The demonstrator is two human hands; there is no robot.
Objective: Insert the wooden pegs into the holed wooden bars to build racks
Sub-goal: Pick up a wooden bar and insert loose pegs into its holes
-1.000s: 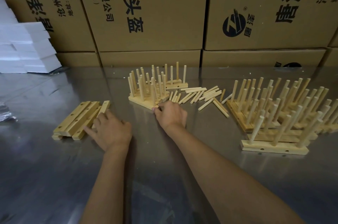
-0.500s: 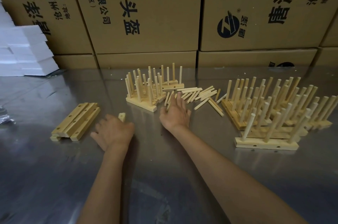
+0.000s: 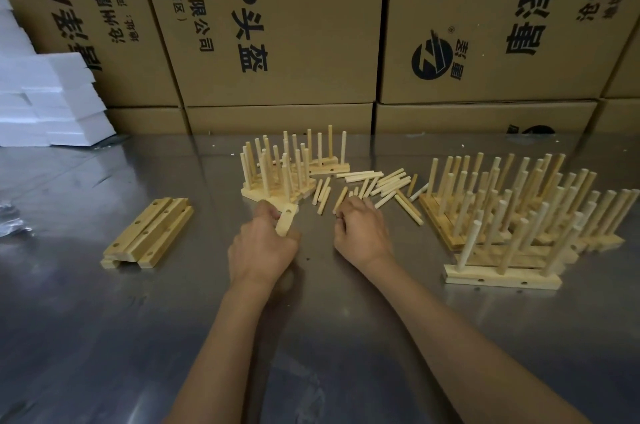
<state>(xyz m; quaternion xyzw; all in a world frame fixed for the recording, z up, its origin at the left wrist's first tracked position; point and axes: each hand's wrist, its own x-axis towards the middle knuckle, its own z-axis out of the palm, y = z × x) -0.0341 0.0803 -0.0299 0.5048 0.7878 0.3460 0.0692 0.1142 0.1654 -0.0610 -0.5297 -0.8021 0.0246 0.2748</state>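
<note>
A person's two bare forearms reach forward over a scuffed, reflective metal surface (image 3: 104,337). The left hand (image 3: 263,247) curls its fingers around one holed wooden bar (image 3: 286,222), a short pale block of square section; its free end pokes up and away past the knuckles, showing one round hole, and its long axis runs roughly away from the person, tilted up.

The right hand (image 3: 360,233) rests knuckles-up just to the right, fingers curled at the near edge of the scatter of loose wooden pegs (image 3: 381,183). Whether it already pinches a peg cannot be told, since the fingertips are hidden. The pegs are smooth, light, round dowels lying flat, most with their long axes angled from near-left to far-right, directly ahead of the right hand and touching or almost touching it. The right hand is plainly the nearer one to them, and the held bar sits just left of it, so a peg would likely need standing upright and carrying a short way left to meet a hole.

Behind the left hand stands a cluster of finished racks (image 3: 277,174), pegs upright like bristles. A larger group of finished racks (image 3: 519,212) fills the right side. At far left lies a flat stack of spare holed bars (image 3: 149,233). Brown printed cardboard boxes (image 3: 277,25) and white foam blocks (image 3: 45,101) wall the back.
</note>
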